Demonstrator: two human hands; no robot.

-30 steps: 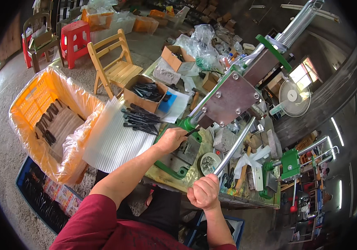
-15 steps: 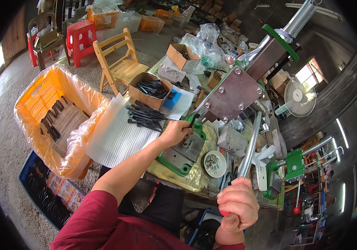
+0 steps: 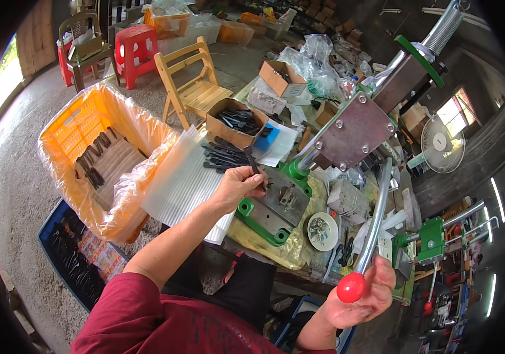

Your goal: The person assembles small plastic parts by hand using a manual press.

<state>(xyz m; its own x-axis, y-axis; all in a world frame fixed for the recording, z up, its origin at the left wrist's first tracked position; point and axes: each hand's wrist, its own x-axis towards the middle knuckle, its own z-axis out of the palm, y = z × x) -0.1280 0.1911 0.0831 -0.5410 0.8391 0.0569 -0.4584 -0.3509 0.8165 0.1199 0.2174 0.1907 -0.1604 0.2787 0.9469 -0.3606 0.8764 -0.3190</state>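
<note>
A slim black part (image 3: 254,165) with a wider end is pinched upright in my left hand (image 3: 238,189), just left of the press's metal bed. That bed, on a green base (image 3: 258,228), has a small metal fixture (image 3: 289,199). Above it slants the press head (image 3: 356,131). Beside the lever's red knob (image 3: 351,287) is my right hand (image 3: 367,301), its palm behind the knob and fingers loosely spread around the steel lever (image 3: 374,227), not wrapped on it. More black parts (image 3: 224,154) lie piled beyond my left hand, near a cardboard box (image 3: 229,131) filled with similar ones.
A bowl (image 3: 323,248) of small metal pieces sits right of the base. Foam sheets (image 3: 176,186) lie left of it, beside a plastic-lined orange crate (image 3: 66,135). On the floor stands a blue-rimmed tray of black parts. A wooden chair (image 3: 205,94) and second green press (image 3: 432,242) stand farther off.
My left hand has drawn back from under the press head, bringing the black part with it. My right hand has loosened from its grip on the lever knob. The view has shifted.
</note>
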